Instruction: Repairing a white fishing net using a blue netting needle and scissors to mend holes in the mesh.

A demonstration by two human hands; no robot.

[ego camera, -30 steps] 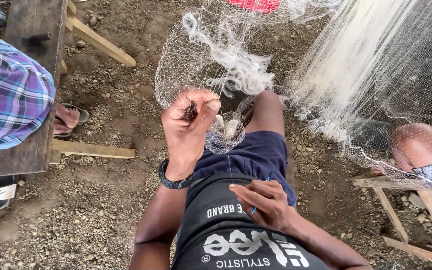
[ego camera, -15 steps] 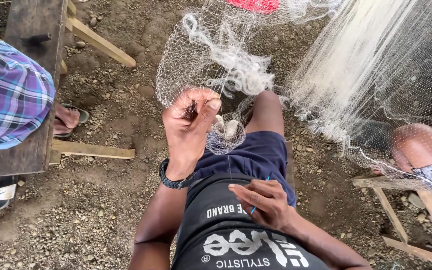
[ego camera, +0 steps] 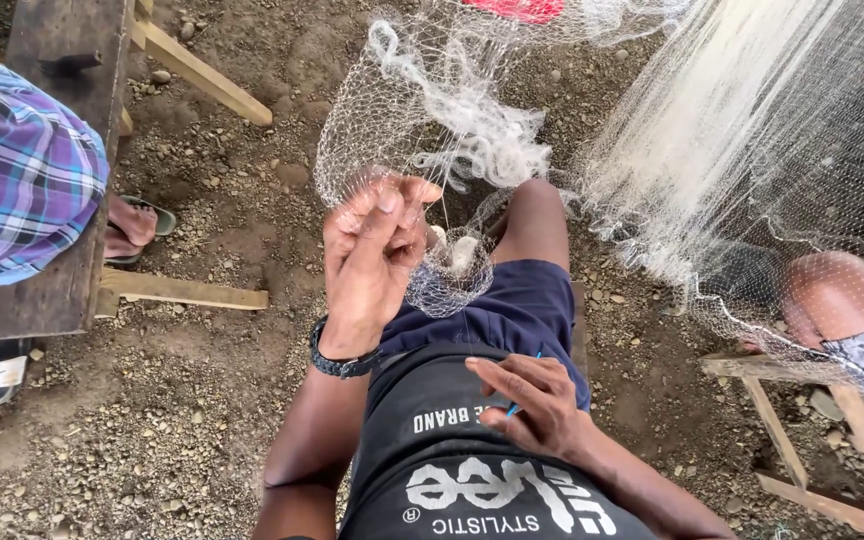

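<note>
My left hand [ego camera: 372, 255] is raised in front of me, its fingers pinched on the mesh of a white fishing net [ego camera: 452, 110]. The net bunches over my knee [ego camera: 537, 215] and hangs from above. My right hand [ego camera: 532, 400] rests against my black shirt near the waist and holds a thin blue netting needle [ego camera: 524, 385], of which only a short piece shows. A dark wristband circles my left wrist [ego camera: 342, 358].
A second, larger spread of net [ego camera: 752, 150] drapes over another person's knee [ego camera: 837, 295] at the right. A person in a plaid shirt [ego camera: 22, 180] sits on a wooden bench [ego camera: 62, 60] at the left. Wooden bench legs [ego camera: 187, 290] lie on gravel ground.
My left hand has shifted its fingers slightly on the net mesh. My right hand stays at my waist.
</note>
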